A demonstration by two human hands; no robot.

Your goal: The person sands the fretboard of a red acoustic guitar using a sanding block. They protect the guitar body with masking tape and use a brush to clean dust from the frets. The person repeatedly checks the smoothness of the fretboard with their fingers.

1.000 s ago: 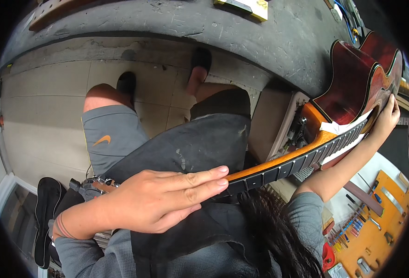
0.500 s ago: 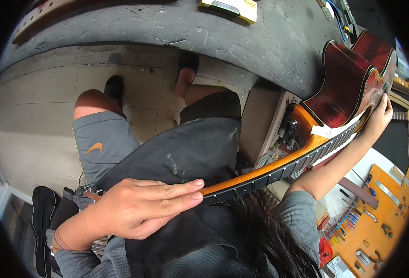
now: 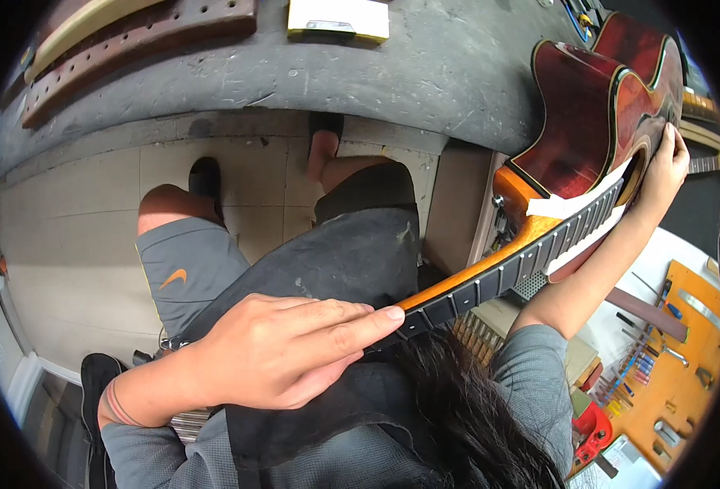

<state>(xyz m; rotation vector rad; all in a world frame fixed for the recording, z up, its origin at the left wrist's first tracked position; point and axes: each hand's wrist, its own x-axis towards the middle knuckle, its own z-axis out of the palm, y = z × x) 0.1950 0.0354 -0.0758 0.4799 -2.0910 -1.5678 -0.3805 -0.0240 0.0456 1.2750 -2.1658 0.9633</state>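
compared with half a second ago, the bench and the guitar sit differently in view, likely from a head movement, and the left hand's two leading fingertips, level then, are now staggered, one reaching farther along. the contact at the neck's near end seems slightly changed, while the guitar appears to stay supported as before. the guitar lies at the right, body by the bench, fretboard slanting down toward the person, white tape beside it. the left hand is flat, fingers together and nearly straight; whether it grips, i cannot tell. the right arm stretches out, its hand narrow, fingertips at the guitar's face past the soundhole, grip unclear.
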